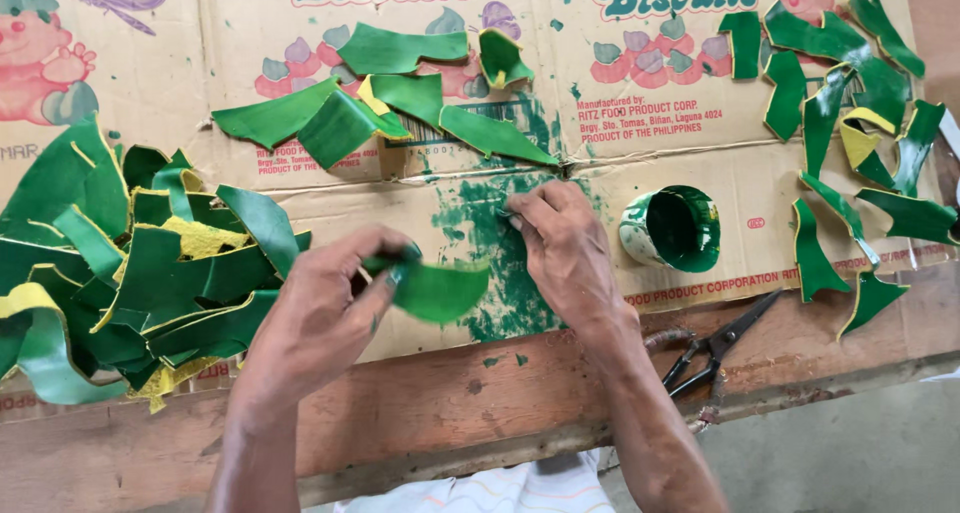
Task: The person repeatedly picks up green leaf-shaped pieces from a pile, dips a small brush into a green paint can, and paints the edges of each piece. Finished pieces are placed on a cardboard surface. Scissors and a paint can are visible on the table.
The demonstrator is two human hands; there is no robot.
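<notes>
Green leaf-shaped piece (438,291) lies lengthwise left to right, tip pointing right, pinched in the left hand (325,318) above stained cardboard (700,283); right hand (565,248), fingers curled, presses the cardboard's green smear (490,223).

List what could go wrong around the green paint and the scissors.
1. The paint cup lies tipped on the cardboard close to the right hand; a nudge might roll or spill it.
2. The scissors sit near the wooden edge; the right forearm could knock them off.
</notes>
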